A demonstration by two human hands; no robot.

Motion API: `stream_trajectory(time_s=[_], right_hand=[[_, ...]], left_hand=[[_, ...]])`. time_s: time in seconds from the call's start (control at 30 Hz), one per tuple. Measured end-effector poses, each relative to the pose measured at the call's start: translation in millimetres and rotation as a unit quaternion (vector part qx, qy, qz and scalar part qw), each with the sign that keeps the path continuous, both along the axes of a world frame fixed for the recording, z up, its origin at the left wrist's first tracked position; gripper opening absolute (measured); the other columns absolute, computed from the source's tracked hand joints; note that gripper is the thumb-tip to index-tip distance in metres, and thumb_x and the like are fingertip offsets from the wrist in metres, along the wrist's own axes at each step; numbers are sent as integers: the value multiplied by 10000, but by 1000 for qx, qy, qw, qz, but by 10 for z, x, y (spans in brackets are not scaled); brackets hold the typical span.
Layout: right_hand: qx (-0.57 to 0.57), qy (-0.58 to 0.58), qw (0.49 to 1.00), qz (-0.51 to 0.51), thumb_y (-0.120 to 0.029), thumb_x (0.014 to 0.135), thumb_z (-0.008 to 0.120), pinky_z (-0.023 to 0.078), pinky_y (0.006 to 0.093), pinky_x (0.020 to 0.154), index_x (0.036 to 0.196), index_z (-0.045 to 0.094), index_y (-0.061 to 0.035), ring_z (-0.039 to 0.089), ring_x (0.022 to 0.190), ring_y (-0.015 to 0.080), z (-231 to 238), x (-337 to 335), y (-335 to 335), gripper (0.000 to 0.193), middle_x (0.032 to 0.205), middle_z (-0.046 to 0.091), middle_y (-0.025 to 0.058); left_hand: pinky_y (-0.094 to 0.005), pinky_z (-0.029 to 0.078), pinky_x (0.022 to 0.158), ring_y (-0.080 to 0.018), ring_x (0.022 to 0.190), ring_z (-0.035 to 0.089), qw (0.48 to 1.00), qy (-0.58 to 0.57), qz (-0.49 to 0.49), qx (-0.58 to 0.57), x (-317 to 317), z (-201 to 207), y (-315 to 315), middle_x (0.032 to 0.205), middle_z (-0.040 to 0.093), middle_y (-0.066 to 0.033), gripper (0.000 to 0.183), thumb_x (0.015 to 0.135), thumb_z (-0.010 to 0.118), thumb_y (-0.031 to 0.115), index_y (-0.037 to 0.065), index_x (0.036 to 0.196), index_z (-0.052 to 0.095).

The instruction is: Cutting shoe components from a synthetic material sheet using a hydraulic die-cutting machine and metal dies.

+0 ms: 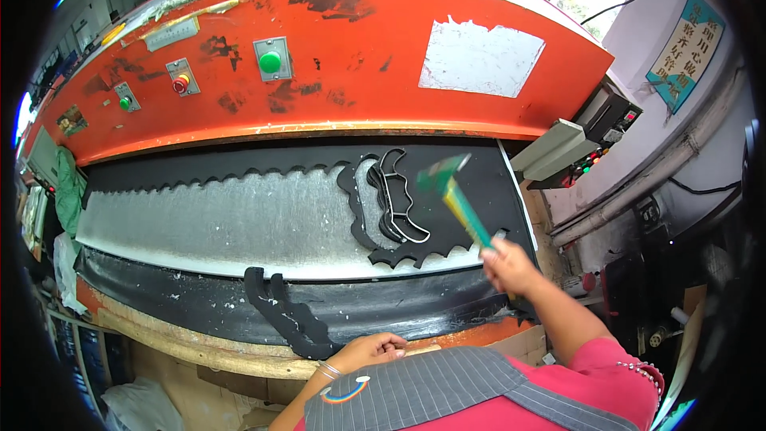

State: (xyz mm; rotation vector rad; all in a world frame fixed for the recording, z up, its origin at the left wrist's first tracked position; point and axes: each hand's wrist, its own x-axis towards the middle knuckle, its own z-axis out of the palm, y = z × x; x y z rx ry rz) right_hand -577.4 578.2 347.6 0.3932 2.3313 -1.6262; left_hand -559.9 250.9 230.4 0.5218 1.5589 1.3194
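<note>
My right hand point(511, 267) grips the handle of a T-shaped tool point(468, 211) with a green head and a yellow-and-green handle. The tool is held up above the right part of the black foam sheet point(471, 199), its head blurred. Left of the tool, a curved metal cutting die point(409, 206) with a scalloped outline lies on the foam by the cut edge. My left hand point(377, 348) is at the front edge of the machine beside my apron, fingers curled in and nothing visible in them.
An orange press beam point(359, 56) with green and red buttons spans the back. A grey metal bed point(215, 215) shows left of the die. A scalloped black foam scrap point(291, 323) hangs over the front edge. A control box point(570, 152) stands at the right.
</note>
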Motion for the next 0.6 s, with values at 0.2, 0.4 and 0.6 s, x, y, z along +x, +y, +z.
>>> stream_trajectory(time_s=[0.2,0.4,0.6], right_hand=[[-268,231,935,17,-404,986,417,356,236,346,979,478,-80,413,351,98,1634,-1155,-19,330,542,465,9],[-555,238,791,96,-257,951,489,513,284,543,958,537,31,595,642,169,2171,-2728,264,293,825,604,118],[-391,310,867,6,-195,906,562,499,264,509,976,590,-29,610,597,146,1560,-2004,527,182,819,644,97]], left_hand=[[-215,451,710,-59,754,527,998,-18,54,-6,20,-77,38,832,589,20,352,929,587,285,53,1193,579],[-252,463,710,-141,831,595,986,10,164,-5,160,-374,-65,992,605,-32,259,889,648,209,44,1082,597],[-200,417,590,-60,654,521,966,-29,255,-25,115,482,203,772,603,8,204,922,593,178,38,1066,633]])
